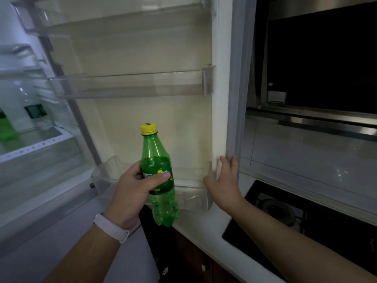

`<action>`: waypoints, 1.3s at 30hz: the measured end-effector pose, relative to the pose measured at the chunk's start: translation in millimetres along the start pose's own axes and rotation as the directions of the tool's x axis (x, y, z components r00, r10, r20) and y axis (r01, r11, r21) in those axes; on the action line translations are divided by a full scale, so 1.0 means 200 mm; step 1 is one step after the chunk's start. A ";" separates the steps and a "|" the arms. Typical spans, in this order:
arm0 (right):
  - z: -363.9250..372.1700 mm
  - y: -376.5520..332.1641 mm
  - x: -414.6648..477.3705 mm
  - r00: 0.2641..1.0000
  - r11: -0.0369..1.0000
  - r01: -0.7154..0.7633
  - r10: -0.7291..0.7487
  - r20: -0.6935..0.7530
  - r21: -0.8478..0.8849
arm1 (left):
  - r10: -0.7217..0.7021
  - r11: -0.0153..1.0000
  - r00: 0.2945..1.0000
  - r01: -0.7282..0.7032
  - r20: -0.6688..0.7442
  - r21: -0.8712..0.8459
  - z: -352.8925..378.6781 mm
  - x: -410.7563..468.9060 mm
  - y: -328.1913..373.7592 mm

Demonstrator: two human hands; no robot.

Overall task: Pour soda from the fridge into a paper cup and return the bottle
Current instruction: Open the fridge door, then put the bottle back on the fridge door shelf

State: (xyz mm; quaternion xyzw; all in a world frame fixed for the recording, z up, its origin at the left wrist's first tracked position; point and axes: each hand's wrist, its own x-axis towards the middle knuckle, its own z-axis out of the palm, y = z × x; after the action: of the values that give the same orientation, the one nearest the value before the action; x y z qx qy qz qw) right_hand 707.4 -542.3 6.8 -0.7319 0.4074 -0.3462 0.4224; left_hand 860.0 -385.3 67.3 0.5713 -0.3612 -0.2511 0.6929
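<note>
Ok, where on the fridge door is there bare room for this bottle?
Bottom door bin, bare from its left corner to the right hand. Middle door bin, bare end to end. Crowded: the inner shelf, with bottles.

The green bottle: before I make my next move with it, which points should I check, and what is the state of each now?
1. Grip: the left hand is curled round the green bottle at its label. Ok.
2. Closure: the yellow cap sits on the neck. Ok; whether it is tight, cannot tell.
3. Posture: the bottle is nearly upright. Ok.
4. Door: the right hand rests with straight fingers on the edge of the open fridge door. Ok.
5. Landing place: the lowest door shelf behind the bottle shows nothing in it. Ok.
6. Paper cup: not in view. Cannot tell.
</note>
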 end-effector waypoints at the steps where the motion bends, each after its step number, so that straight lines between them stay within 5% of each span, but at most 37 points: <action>1: 0.00 0.00 -0.01 0.999 1.000 0.007 -0.008 -0.034 -0.005 | 0.005 1.000 1.000 -0.005 -0.002 0.002 0.01 0.01 0.01; 6: -0.03 -0.08 -0.08 0.985 0.988 0.155 -0.155 -0.080 0.002 | 0.043 0.999 0.999 -0.043 -0.022 -0.004 0.04 0.05 0.07; 12: -0.01 -0.19 -0.13 0.881 0.962 0.258 -0.271 0.387 0.086 | 0.102 0.995 0.991 -0.103 -0.085 -0.009 0.07 0.07 0.17; 16: 0.00 -0.27 -0.12 0.796 0.956 0.240 -0.294 0.530 0.169 | 0.152 0.988 0.979 -0.156 -0.139 -0.020 0.08 0.07 0.22; 27: 0.23 -0.44 0.08 0.799 0.971 0.096 -0.207 0.565 0.220 | 0.288 0.957 0.938 -0.277 -0.192 0.083 -0.04 0.13 0.24; 39: 0.59 -0.55 0.32 0.795 0.987 0.121 -0.162 0.584 0.108 | 0.316 0.944 0.904 -0.330 -0.288 0.002 -0.35 0.37 0.05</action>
State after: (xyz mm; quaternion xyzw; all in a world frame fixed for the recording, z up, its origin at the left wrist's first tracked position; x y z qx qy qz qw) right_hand 868.7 -525.2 67.7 -0.8174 0.1884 -0.1452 0.5246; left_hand 960.5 -396.8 87.2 0.5173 -0.3415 -0.0566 0.7827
